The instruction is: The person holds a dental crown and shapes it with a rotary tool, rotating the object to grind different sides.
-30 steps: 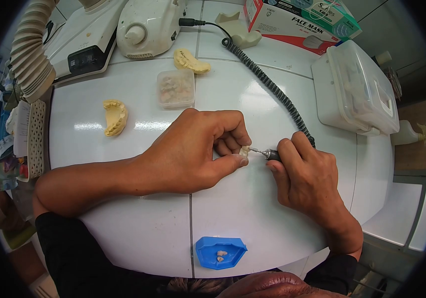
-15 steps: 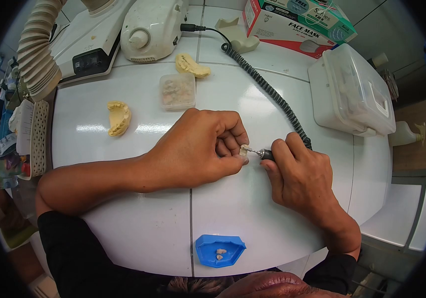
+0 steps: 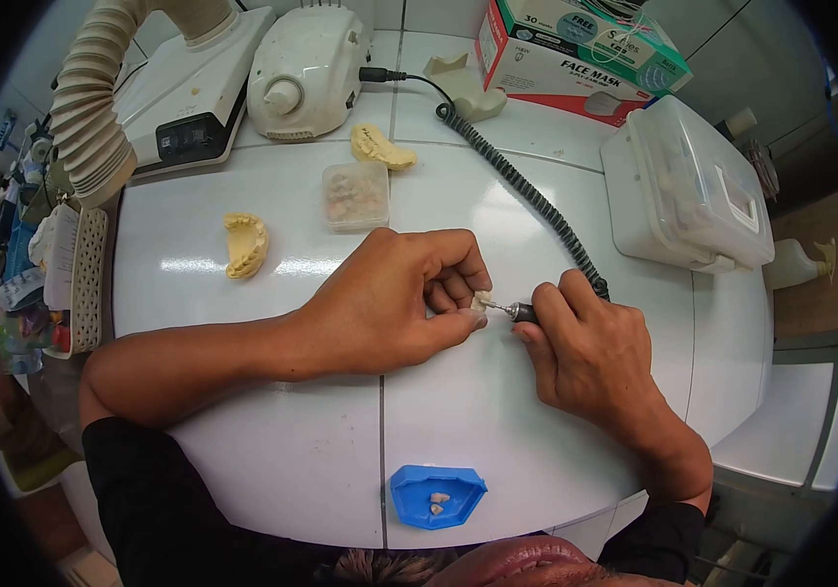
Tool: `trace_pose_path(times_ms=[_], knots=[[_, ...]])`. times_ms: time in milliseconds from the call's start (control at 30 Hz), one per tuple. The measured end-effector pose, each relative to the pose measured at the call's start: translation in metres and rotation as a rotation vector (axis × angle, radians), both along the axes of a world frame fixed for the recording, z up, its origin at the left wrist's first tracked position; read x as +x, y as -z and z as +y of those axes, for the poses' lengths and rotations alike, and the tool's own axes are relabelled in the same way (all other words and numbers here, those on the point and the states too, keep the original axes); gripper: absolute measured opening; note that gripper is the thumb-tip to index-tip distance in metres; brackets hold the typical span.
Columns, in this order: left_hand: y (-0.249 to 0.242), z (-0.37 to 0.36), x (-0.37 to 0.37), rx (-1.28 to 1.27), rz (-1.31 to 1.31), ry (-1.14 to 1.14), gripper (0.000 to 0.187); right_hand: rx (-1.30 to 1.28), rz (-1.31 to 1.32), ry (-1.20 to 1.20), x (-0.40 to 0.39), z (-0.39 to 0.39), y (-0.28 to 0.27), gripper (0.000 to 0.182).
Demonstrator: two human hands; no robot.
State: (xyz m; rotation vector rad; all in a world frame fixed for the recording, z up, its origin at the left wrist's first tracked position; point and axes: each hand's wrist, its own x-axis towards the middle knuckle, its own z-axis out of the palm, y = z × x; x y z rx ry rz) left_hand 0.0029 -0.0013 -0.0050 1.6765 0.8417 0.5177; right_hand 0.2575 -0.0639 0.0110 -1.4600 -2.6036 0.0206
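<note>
My left hand (image 3: 395, 298) pinches a small cream-coloured tooth-like piece (image 3: 481, 300) between thumb and fingertips. My right hand (image 3: 590, 342) is wrapped round a dental handpiece (image 3: 524, 313), its thin metal bur meeting the piece or very close to it. A coiled black cord (image 3: 527, 186) runs from the handpiece to a white control box (image 3: 308, 73) with a round knob. Nearer my body sits a blue tray (image 3: 409, 511) with small tooth-like pieces (image 3: 439, 501) in it. A yellow dental cast (image 3: 246, 245) lies left of my left hand.
Beyond my hands are a clear plastic box (image 3: 355, 196) of small pieces and another yellow cast (image 3: 382, 149). A ribbed hose (image 3: 96, 117) hangs at upper left. A face mask box (image 3: 575, 64) and white lidded case (image 3: 688, 186) stand right; a basket (image 3: 88, 284) stands left.
The view has shifted slightly, so the things on the table appear a little lower and further right. Both hands keep their grips, the bur still at the small piece.
</note>
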Motion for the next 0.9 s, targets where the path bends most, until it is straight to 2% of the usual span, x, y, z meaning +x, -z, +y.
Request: trace_pose_path(times_ms=[900], knots=[[0.0017, -0.0018, -0.0018, 0.024, 0.008, 0.014, 0.026, -0.027, -0.035, 0.01, 0.0003, -0.0012, -0.0019, 0.029]])
